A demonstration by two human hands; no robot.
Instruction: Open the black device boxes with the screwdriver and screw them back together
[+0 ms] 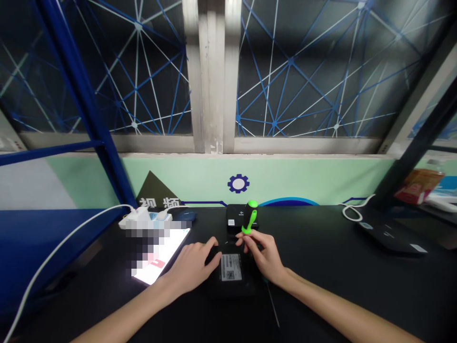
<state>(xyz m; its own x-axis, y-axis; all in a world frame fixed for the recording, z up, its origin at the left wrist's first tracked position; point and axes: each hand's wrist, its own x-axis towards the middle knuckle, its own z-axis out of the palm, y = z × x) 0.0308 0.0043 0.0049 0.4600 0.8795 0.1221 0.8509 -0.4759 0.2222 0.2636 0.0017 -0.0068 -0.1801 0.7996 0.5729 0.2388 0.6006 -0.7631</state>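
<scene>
At lower center, a labeled black box (232,274) lies on the black surface (321,281); the left hand (193,264) touches its left edge, grip spread, while the right hand (263,255) clamps a green-handled screwdriver (249,217). Beyond, a mint-green wall (203,183); across the top, patterned windows (307,81).

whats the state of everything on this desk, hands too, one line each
left hand: at the labelled black box's left edge
right hand: gripping
green-and-black screwdriver: held, handle up
labelled black box: flat, label up
thin-shafted tool: lying on desk
touchscreen device: screen lit
power strip: plugs in
rear black box: not held
</scene>
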